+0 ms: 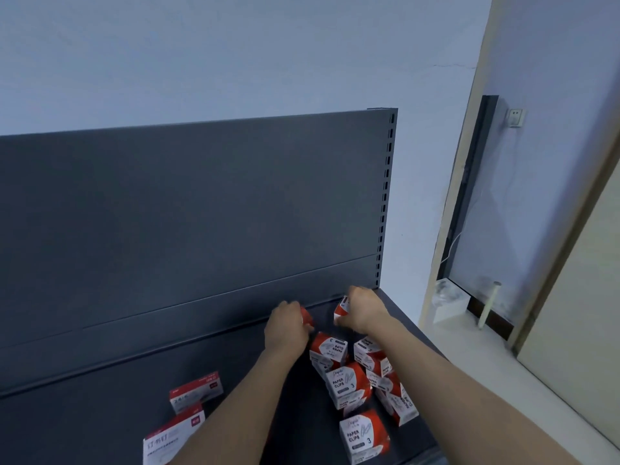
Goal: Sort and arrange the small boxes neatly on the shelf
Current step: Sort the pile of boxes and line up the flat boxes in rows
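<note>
Both forearms (453, 380) span the bottom of the view, stretched toward the back panel (184, 213) of the dark shelf (100, 414). Left hand (285, 327), just short of the back panel: fingers curled round a small red box (307, 317), mostly hidden by the hand. Right hand (364, 312), close to the panel's foot near its slotted upright (385, 196): clamped on a red-and-white box (341, 308), tilted. Held boxes are apart, with a small gap between them. Loose heap of paper-clip boxes (349, 384) sits on the shelf well out from the back panel, several tipped and leaning on each other. Two flatter staple boxes (196, 391) lie further left along the panel, toward the shelf's front, separate from the heap.
</note>
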